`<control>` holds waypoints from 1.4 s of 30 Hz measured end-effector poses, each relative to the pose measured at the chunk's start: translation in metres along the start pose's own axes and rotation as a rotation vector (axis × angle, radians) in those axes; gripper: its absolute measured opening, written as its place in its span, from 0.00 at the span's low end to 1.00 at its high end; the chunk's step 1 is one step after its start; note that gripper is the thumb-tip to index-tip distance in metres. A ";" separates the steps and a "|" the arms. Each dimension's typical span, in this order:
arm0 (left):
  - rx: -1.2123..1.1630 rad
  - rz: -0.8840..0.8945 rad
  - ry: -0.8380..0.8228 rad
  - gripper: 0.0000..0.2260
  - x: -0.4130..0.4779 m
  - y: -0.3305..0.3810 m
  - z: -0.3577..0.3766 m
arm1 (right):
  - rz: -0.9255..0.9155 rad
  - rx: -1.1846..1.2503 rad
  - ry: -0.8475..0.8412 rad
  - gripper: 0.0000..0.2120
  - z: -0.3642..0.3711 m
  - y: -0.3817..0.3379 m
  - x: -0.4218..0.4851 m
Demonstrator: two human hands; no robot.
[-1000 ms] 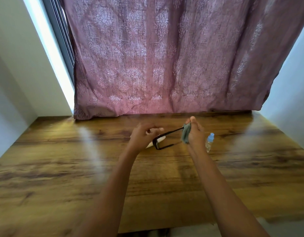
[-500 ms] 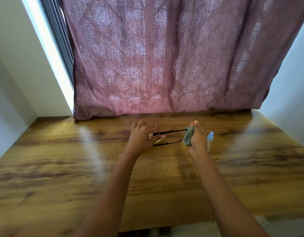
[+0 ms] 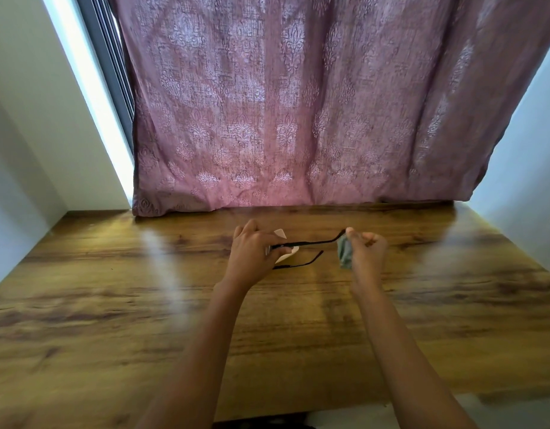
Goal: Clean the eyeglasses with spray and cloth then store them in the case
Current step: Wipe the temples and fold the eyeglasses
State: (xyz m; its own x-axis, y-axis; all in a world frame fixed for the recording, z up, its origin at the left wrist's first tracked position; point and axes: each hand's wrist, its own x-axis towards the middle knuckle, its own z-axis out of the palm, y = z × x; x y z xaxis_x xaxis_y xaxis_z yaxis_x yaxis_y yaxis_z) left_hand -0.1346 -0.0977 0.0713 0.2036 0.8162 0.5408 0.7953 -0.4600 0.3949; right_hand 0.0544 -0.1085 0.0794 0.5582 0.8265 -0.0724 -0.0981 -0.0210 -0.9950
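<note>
Black eyeglasses [image 3: 307, 243] are held in front of white case [image 3: 280, 233] | frame front is gripped by curled left hand [image 3: 252, 252] | temple tip is pinched through grey cloth [image 3: 345, 253] by right hand [image 3: 366, 253], right of case.

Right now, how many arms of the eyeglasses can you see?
2. The upper arm runs from the left hand to the right hand, which pinches its tip in the cloth. The lower arm sticks out free below it.
</note>
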 end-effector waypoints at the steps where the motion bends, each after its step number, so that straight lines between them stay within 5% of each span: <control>1: 0.008 -0.002 -0.005 0.13 0.000 0.000 0.001 | -0.135 -0.014 0.019 0.09 0.001 -0.007 -0.006; 4: 0.017 0.006 -0.010 0.09 0.001 0.004 0.001 | -0.547 -0.247 -0.079 0.06 0.012 -0.026 -0.028; 8: 0.001 0.006 0.016 0.06 0.004 0.010 0.004 | -0.748 -0.602 -0.416 0.09 0.029 -0.016 -0.043; 13: -0.021 0.001 0.067 0.04 0.004 0.008 0.005 | -0.775 -0.720 -0.441 0.15 0.030 -0.010 -0.042; 28: -0.167 0.005 0.084 0.06 0.005 0.000 0.007 | -0.730 -0.823 -0.306 0.12 0.002 -0.011 -0.015; 33: -0.187 0.015 0.072 0.06 0.004 0.005 0.013 | -0.814 -0.738 -0.409 0.15 0.022 -0.003 -0.046; 36: -0.188 0.014 0.095 0.06 0.000 0.003 0.010 | -0.685 -0.791 -0.479 0.16 0.006 -0.010 -0.024; 42: -0.148 -0.006 0.101 0.07 0.000 0.001 0.005 | -0.639 -0.791 -0.323 0.14 -0.014 -0.017 0.004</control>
State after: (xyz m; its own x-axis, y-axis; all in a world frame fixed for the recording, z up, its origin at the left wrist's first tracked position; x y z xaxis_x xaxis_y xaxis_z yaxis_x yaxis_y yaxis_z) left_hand -0.1308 -0.0966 0.0674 0.1348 0.7833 0.6068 0.7021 -0.5077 0.4994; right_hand 0.0697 -0.1124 0.0952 0.0605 0.9208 0.3853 0.7633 0.2060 -0.6123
